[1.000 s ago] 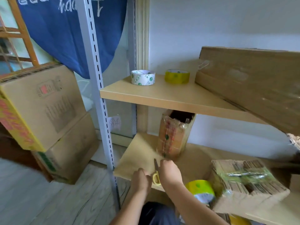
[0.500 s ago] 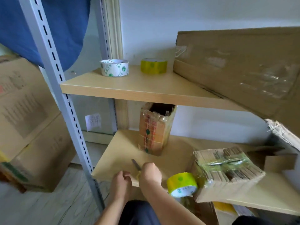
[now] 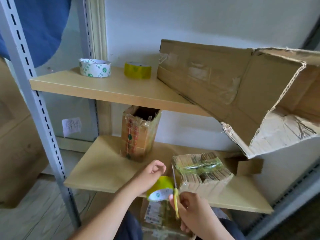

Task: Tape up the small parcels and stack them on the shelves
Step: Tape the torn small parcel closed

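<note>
1. Since 0.5 s ago your right hand [image 3: 188,210] has carried the yellow scissors [image 3: 176,203] from left of the yellow tape roll [image 3: 160,187] to its right.
2. You look to be at the cutting step: next, guide the blades across the tape beside the taped parcel [image 3: 201,172], just right of the roll.
3. Your left hand [image 3: 150,175] rests on the roll, fingers loosely curled; your right grips the scissor handles.
</note>
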The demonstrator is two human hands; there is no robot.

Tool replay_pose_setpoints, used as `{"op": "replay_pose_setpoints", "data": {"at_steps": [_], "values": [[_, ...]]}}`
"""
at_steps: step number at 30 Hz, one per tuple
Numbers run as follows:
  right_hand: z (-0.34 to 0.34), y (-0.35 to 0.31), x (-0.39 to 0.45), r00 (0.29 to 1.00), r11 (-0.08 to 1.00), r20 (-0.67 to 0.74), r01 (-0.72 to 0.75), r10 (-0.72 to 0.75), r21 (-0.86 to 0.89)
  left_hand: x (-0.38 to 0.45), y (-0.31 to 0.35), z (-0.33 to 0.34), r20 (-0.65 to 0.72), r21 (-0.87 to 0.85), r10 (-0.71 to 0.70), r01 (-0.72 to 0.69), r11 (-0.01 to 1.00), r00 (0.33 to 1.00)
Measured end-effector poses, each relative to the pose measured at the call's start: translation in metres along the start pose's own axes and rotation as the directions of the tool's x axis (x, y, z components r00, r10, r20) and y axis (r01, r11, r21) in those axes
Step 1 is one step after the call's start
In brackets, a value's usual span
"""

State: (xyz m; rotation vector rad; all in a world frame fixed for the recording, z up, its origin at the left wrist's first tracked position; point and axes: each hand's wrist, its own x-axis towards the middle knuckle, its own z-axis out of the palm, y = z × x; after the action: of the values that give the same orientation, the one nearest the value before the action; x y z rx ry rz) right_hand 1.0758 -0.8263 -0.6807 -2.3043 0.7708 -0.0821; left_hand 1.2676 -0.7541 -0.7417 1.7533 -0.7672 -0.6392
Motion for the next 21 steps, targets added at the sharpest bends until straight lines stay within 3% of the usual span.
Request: {"op": "replay_pose_setpoints", "data": {"at_steps": [2,6,14,21], "values": [[-0.004,0.012,-0.008,1.0,1.0,0.022,0.008,-0.009,0.01,0.0,0.003,0.008,0.12,0.119,-0.006,-0.009,0.993,0.993],[-0.013,0.011,-0.019,0.995,0.995,0.1,-0.024,0.015,0.094,-0.003,0.006,0.013,0.264,0.053,0.002,-0.016,0.998,0.965],[-0.026,0.012,-0.013,0.968,0.981,0.194,-0.176,0.159,0.076,-0.007,0.022,-0.003,0.271,0.127,-0.083,0.049,0.991,0.959],[-0.016,0.011,0.008,0.955,0.95,0.228,-0.237,0.19,0.201,-0.008,0.022,-0.008,0.289,0.117,-0.137,0.107,0.987,0.947]]}}
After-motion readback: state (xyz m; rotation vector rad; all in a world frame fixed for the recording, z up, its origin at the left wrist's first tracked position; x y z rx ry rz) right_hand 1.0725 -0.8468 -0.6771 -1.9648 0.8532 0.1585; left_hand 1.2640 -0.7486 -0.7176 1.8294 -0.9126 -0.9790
